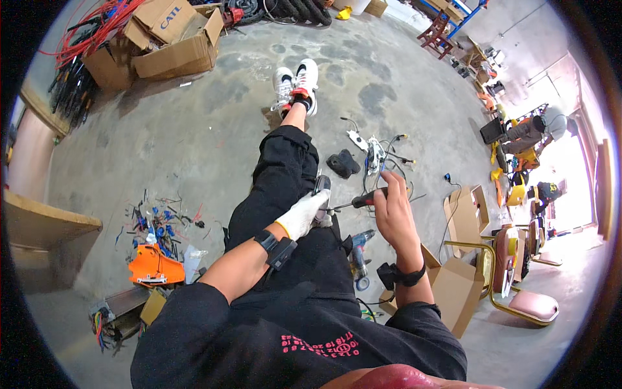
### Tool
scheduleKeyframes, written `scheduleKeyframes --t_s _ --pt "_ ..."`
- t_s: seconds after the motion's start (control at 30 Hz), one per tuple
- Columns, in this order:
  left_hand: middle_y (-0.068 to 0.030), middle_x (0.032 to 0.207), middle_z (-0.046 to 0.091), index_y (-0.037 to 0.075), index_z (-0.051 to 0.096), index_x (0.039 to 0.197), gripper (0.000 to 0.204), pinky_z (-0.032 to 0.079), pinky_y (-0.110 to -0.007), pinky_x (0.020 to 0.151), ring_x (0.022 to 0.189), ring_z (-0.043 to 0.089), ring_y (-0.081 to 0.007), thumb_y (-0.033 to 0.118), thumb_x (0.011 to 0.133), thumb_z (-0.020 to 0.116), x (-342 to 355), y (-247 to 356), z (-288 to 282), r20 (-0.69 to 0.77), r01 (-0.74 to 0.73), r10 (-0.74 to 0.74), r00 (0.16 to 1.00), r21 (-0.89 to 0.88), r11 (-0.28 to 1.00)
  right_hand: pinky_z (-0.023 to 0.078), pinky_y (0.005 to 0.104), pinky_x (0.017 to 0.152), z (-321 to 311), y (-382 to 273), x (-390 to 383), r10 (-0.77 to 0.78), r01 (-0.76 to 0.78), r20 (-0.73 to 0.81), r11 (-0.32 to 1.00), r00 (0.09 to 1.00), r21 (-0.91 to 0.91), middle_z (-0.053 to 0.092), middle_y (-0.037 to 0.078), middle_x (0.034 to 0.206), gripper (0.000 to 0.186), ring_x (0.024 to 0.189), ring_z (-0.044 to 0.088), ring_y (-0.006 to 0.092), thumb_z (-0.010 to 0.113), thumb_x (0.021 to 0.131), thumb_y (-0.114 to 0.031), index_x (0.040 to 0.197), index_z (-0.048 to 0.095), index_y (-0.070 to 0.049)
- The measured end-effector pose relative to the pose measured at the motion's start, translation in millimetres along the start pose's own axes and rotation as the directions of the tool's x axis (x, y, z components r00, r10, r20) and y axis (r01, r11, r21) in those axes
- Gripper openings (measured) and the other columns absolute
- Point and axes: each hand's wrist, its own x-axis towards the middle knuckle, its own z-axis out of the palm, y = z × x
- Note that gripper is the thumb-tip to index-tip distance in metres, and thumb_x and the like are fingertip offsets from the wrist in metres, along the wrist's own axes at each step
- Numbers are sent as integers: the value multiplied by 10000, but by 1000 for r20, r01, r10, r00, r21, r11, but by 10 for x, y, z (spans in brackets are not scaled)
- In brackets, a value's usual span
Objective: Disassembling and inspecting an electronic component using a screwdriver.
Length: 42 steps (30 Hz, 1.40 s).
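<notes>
My left hand (301, 217), in a white glove, is closed around a small dark and grey part (321, 184) above my lap. Its kind is hard to make out, since the glove covers much of it. Bare and bent at the fingers, my right hand (395, 220) grips a screwdriver (365, 200) by its red and black handle. The thin metal shaft points left toward the part by the glove. Whether the tip touches the part, I cannot tell. Just below the right hand, a cordless drill (360, 258) lies on the floor beside my thigh.
Beyond my right hand lie cables with connectors (382, 155) and a black cloth-like item (343, 164). Open cardboard boxes (453, 285) and a chair (531, 305) stand right. Wire scraps (159, 223) and an orange piece (155, 264) lie left. Another person (547, 126) bends over at far right.
</notes>
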Motion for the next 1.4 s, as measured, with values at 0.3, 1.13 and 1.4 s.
scheduleKeyframes --t_s 0.3,1.13,1.4 --pt "-89 887 650 99 554 1154 309 595 -344 588 683 647 -189 369 1009 591 -62 30 11 -9 26 -26 1000 2 1000 542 406 735 -18 -122 91 65 -64 137 998 989 -6 670 158 885 276 806 683 324 667 937 -218 1137 660 -28" --pt "-105 818 655 71 597 1044 338 575 -319 523 602 638 -187 405 993 607 -52 38 -26 -54 -43 43 998 10 999 537 366 878 -95 -118 136 -88 -58 277 876 957 479 628 194 1227 364 1063 680 301 649 938 -138 1272 574 -14" --pt "-115 831 644 58 588 1076 382 581 -323 510 639 652 -208 430 990 606 3 15 -91 -114 -33 31 993 -14 999 498 431 898 33 -187 103 -2 -20 122 985 993 172 609 232 1206 317 1057 637 377 607 972 -167 1240 569 -3"
